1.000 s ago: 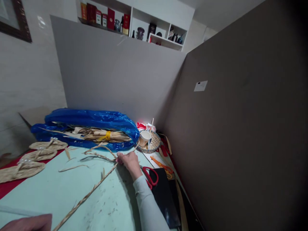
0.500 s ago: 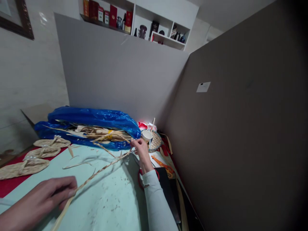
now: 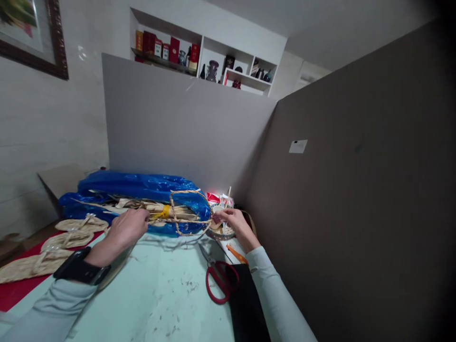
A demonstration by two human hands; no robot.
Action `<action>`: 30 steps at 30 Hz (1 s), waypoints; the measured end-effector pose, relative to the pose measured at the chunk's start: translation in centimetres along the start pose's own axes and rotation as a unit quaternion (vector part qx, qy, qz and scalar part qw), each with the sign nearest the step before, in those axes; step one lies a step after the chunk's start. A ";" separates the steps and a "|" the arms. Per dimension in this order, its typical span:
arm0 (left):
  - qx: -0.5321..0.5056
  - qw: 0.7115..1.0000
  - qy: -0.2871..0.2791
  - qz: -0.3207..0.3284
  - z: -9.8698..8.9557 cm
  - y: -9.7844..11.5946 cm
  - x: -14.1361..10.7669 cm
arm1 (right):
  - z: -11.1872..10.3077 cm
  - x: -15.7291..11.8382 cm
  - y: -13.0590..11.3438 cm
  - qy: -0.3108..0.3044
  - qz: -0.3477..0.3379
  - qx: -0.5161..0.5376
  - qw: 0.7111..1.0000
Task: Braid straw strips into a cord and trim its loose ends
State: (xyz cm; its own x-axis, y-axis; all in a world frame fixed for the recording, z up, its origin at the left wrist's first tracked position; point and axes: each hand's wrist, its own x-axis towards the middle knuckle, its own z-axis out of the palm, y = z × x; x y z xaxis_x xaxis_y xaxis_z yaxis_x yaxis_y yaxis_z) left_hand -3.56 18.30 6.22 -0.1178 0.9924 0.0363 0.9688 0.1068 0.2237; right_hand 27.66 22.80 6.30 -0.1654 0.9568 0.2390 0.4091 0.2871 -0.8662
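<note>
A twisted straw cord (image 3: 173, 209) hangs in loops above the table's far part, in front of a blue plastic bag (image 3: 138, 183). My right hand (image 3: 231, 221) pinches the cord at the right end of the loops, beside a small woven basket (image 3: 223, 233). On the left, my left hand (image 3: 131, 227) is closed on the cord's other stretch, with a pale strand trailing below toward the wrist. Inside the bag lies a bundle of dry straw (image 3: 181, 212) with a yellow tie.
Red-handled scissors (image 3: 219, 280) lie on the pale green table (image 3: 171, 294), next to a black item (image 3: 247, 304). Orange scissors (image 3: 237, 254) are near the basket. Woven sandals (image 3: 53, 261) rest on red cloth at left. Grey panels (image 3: 185, 128) stand behind and right.
My left hand has moved up and toward the bag. My right hand has shifted right, and the cord now forms loops between them. The view has tilted up, and the red-handled scissors show more fully.
</note>
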 end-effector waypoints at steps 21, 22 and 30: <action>-0.267 0.938 -0.188 0.117 3.1 1.6 5.2 | -3.2 8.4 2.2 0.098 0.034 0.014 0.995; -0.276 0.934 -0.195 0.115 3.2 1.7 5.2 | -4.0 8.7 2.1 0.111 0.036 0.013 0.993; -0.335 0.918 -0.183 0.103 1.9 3.3 3.8 | -6.5 4.1 -2.6 0.150 -0.009 0.042 0.988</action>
State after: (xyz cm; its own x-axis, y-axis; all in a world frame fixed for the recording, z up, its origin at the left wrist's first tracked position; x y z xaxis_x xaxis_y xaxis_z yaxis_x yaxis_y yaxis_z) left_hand -0.37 22.53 5.26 0.2532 0.9544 -0.1582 0.5955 -0.0249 0.8029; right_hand 31.73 26.28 12.42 0.1061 0.9260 0.3624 0.3313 0.3107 -0.8909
